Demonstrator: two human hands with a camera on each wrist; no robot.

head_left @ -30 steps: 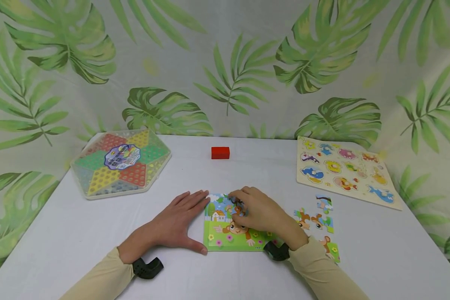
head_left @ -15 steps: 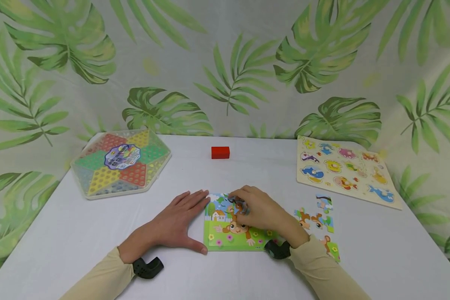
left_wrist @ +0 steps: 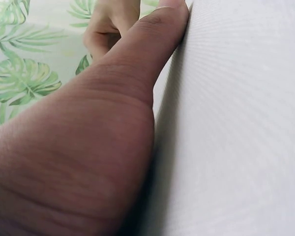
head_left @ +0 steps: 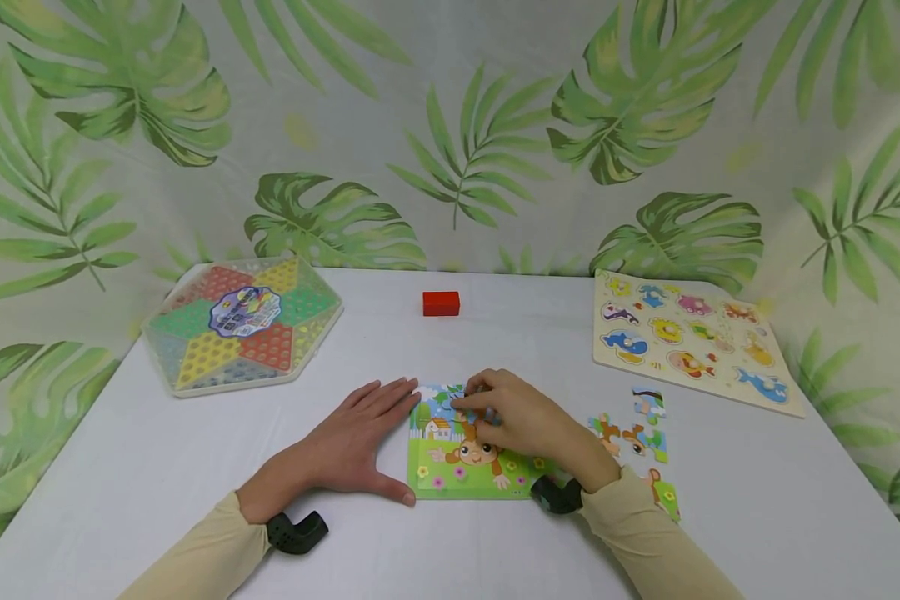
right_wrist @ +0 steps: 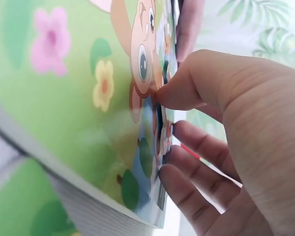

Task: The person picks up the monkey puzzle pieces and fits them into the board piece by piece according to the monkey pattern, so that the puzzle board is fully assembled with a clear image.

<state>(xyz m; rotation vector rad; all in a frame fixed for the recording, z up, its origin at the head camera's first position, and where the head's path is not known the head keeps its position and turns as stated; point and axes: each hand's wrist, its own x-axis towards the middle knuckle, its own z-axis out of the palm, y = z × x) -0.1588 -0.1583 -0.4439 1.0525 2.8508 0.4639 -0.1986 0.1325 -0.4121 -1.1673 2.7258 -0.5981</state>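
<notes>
A jigsaw puzzle board (head_left: 450,486) with a cartoon monkey, house and flowers lies flat at the middle front of the table. My left hand (head_left: 354,442) rests palm down on its left side, fingers spread, with thumb and index tips at the board's left edge. Over the upper part of the board, my right hand (head_left: 521,419) pinches a small puzzle piece (right_wrist: 165,135) between thumb and fingers, low against the picture. Most of that piece is hidden by the fingers in the head view. In the left wrist view, the left thumb (left_wrist: 142,49) lies along the white tabletop.
Several loose puzzle pieces (head_left: 649,404) lie right of the board, partly behind the right forearm. A red block (head_left: 441,304) sits at the back. A hexagonal Chinese checkers board (head_left: 266,346) is back left; a wooden peg puzzle (head_left: 656,364) is back right.
The piece in my right hand, seen tilted up between the fingers half a second ago, is now lower and mostly covered. The right fingers shifted slightly; my left hand stayed put.
</notes>
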